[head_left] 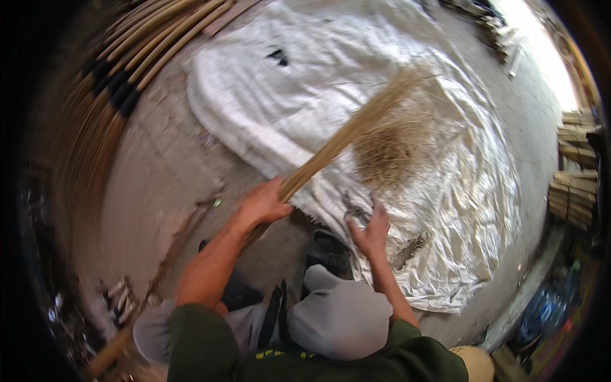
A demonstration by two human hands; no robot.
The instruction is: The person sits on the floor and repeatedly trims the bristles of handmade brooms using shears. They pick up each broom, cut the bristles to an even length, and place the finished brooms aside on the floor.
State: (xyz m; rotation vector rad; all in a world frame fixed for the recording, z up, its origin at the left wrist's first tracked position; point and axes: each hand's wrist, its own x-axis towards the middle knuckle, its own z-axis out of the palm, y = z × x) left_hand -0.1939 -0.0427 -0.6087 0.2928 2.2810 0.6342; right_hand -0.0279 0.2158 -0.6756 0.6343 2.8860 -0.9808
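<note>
My left hand [264, 200] is closed round the lower part of a long bundle of straw-coloured broom fibres [340, 140]. The bundle slants up and to the right, and its tips fan out over a white woven sheet [254, 95]. To its right, my right hand [372, 232] hovers by the near edge of the sheet, thumb and fingers apart. A small dark grey thing [353, 205] shows just beyond its thumb, too blurred to name. Past that hand, a loose heap of short fibres [388, 153] lies on the sheet.
Several finished brooms [121, 89] with pale handles and black bindings lie at the far left. Stacked wood pieces [576, 178] stand at the right, with a clear plastic bottle [544, 312] nearer. A stick [111, 353] lies at the lower left.
</note>
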